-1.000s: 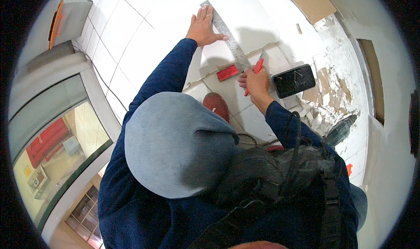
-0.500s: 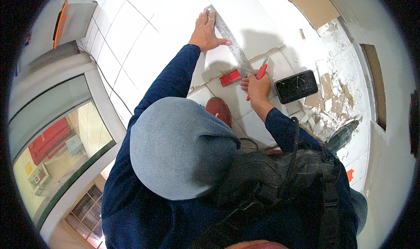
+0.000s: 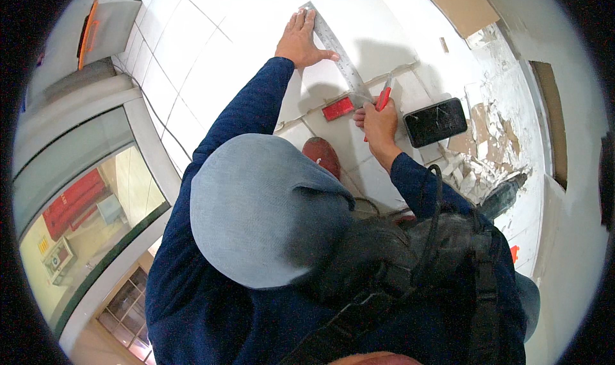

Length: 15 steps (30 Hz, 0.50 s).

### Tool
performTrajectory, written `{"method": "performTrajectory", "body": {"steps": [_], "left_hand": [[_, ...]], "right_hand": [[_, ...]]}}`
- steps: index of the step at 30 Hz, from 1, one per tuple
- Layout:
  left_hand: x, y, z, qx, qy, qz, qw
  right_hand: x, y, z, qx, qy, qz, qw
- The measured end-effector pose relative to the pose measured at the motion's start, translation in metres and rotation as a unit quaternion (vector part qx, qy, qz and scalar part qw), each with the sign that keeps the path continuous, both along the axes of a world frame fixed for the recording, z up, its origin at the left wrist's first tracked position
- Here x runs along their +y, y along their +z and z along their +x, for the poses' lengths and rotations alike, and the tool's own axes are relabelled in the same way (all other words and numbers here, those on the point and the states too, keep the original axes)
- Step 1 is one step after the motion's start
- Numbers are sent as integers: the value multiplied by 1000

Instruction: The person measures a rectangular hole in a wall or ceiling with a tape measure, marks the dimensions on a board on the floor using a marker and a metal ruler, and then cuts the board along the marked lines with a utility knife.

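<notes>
A try square with a metal blade [image 3: 346,70] and a red stock [image 3: 337,108] lies on a white board on the floor. My left hand [image 3: 301,42] rests flat with its fingers spread, fingertips at the far end of the blade and thumb on its edge. My right hand [image 3: 381,124] is closed round a red utility knife [image 3: 383,98], next to the near end of the blade and the red stock. The knife's tip points away from me. Part of its handle is hidden by the fingers.
A phone with a dark, cracked-looking screen [image 3: 435,123] lies right of my right hand. Broken white scraps [image 3: 485,147] heap near the right wall, beside a dark grey tool [image 3: 503,198]. My red shoe [image 3: 321,156] is close behind the square. A glass-paned frame [image 3: 96,205] stands at left.
My right hand and the knife have shifted very slightly, and the knife has turned a little more upright. My left hand stays at the blade.
</notes>
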State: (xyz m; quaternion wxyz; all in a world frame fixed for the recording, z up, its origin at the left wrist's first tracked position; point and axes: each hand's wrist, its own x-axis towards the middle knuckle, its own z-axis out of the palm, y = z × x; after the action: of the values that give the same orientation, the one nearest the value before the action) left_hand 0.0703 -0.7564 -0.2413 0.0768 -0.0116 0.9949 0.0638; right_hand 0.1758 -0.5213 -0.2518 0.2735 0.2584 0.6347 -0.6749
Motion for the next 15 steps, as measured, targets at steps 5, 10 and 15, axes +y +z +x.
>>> {"method": "performTrajectory", "body": {"steps": [5,10,15], "left_hand": [[1,-2,1,-11,-13,-20,1000],[-6,-10,1,6,-13,-36,999],[-4,-12,-2,15,-12,-19,1000]], "right_hand": [[2,6,-2,-1,6,-7,1000],[0,6,-2,-21,0,-19,1000],[3,12,-4,-13,1,-20,1000]]}}
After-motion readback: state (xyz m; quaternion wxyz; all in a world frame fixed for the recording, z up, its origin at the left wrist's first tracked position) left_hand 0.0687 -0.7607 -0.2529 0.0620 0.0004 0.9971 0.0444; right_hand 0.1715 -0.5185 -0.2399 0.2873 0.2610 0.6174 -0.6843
